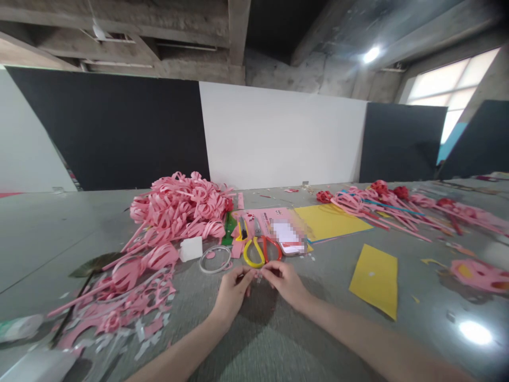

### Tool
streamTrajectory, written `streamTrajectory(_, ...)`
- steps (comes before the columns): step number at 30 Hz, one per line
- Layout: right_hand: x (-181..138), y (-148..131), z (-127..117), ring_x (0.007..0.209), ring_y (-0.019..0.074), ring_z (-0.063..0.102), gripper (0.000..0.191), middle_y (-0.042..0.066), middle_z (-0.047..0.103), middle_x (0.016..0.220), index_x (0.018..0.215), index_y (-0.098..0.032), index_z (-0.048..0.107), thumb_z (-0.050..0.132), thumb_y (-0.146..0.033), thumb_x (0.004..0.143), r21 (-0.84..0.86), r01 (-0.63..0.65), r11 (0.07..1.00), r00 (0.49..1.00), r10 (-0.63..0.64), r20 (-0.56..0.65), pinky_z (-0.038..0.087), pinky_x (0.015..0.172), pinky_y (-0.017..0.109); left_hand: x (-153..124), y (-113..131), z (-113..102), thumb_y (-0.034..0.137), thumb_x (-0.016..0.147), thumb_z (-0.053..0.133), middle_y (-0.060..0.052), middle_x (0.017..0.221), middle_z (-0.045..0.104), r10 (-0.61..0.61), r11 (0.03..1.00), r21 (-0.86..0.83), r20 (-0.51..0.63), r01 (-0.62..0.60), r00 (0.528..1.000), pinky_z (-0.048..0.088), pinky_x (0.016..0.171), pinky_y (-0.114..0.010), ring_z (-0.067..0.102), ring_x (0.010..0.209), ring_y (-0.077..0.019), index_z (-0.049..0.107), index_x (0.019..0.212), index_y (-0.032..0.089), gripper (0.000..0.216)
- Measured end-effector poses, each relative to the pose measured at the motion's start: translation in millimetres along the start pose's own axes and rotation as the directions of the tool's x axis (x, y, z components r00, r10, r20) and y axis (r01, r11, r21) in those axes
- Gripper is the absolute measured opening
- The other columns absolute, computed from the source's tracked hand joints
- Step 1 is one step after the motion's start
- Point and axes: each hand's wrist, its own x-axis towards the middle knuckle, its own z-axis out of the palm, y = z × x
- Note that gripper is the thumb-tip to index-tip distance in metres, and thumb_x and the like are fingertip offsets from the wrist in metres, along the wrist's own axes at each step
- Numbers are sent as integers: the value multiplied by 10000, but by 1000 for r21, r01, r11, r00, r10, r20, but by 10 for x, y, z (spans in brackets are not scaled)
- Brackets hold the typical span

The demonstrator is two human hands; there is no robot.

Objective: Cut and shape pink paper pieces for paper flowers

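My left hand (234, 294) and my right hand (289, 285) meet in front of me, low over the grey table. Both are closed in a pinch, thumb against finger. A tiny pale pink bit shows between the fingertips, too small to name. Just beyond them lie scissors with one yellow and one red handle (254, 252). Left of these is a grey-white ring (215, 259), perhaps a tape roll or wire coil. A yellow utility knife (242, 229) and a phone (289, 236) rest on pink paper behind the scissors.
A big heap of pink paper-strip flowers (178, 207) stands at left, with pink scraps (123, 307) nearer me. Yellow sheets (332, 222) and a yellow card (376, 278) lie to the right. More pink and red paper flowers (382, 204) lie behind. Upright panels (282, 135) border the back.
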Motion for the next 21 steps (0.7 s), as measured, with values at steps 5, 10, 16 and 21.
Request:
streamTrajectory(5, 9, -2, 5, 474, 71, 408, 223, -30, 460, 546, 693, -140, 538, 478, -340, 769, 74, -27, 997, 999, 29, -22, 312, 450, 184, -6, 19, -7, 436, 716, 509, 54, 459, 408, -4, 999, -37, 28, 5, 1000, 252, 435, -190, 359, 425, -80, 571, 672, 137, 309)
streamTrajectory(10, -11, -16, 16, 550, 77, 447, 215, -10, 518, 638, 755, -140, 553, 516, -353, 751, 93, 6, 996, 999, -11, 53, 340, 505, 184, -16, 57, -14, 418, 718, 508, 61, 467, 377, -14, 999, -51, 11, 15, 1000, 255, 450, -190, 354, 444, -84, 521, 617, 154, 283)
streamTrajectory(16, -14, -21, 18, 563, 89, 460, 239, -3, 540, 627, 707, -140, 565, 519, -370, 753, -9, 48, 999, 995, -47, 85, 358, 520, 194, -22, 71, -12, 435, 715, 503, 67, 448, 368, -15, 999, -38, 18, 16, 1000, 246, 447, -194, 340, 427, -82, 506, 611, 162, 292)
streamTrajectory(21, -14, -45, 11, 531, 81, 435, 277, -14, 512, 598, 689, -147, 562, 504, -409, 759, -32, 40, 999, 997, -38, 72, 338, 476, 181, -13, 55, -2, 456, 711, 496, 64, 452, 379, 5, 999, -51, 12, -5, 1000, 247, 443, -196, 350, 428, -84, 510, 634, 159, 307)
